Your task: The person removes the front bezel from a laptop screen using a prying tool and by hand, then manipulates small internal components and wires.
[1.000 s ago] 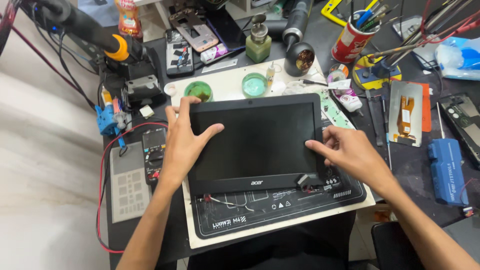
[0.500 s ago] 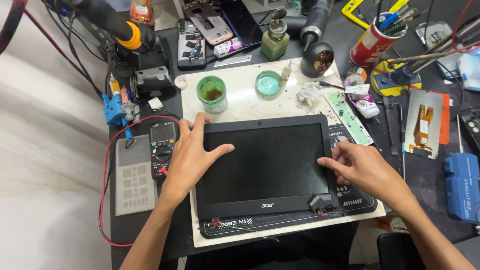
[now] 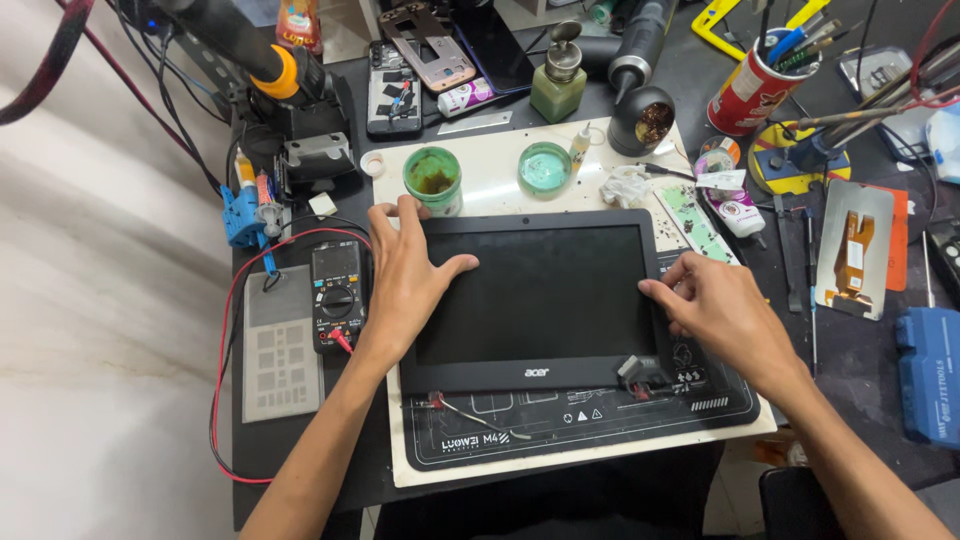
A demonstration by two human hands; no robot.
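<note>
A black laptop screen panel (image 3: 540,300) lies flat, glass up, on a black work mat (image 3: 560,425) over a white board. My left hand (image 3: 405,275) rests spread on the panel's left edge, fingertips near the top left corner and thumb on the glass. My right hand (image 3: 715,310) presses on the right bezel with its fingers curled at the edge. A grey hinge piece (image 3: 635,368) sticks out at the panel's lower right, and loose wires (image 3: 470,412) trail from its lower left.
A multimeter (image 3: 337,295) with red and black leads sits left of the panel. Two small green cups (image 3: 432,178) (image 3: 545,167), a pump bottle (image 3: 558,80), a crumpled tissue (image 3: 628,185), phone parts, a red tool can (image 3: 750,95) and a blue case (image 3: 930,375) crowd the bench.
The view has shifted so the panel sits lower in the frame. My left hand slid slightly up along the left edge; my right hand stays on the right bezel.
</note>
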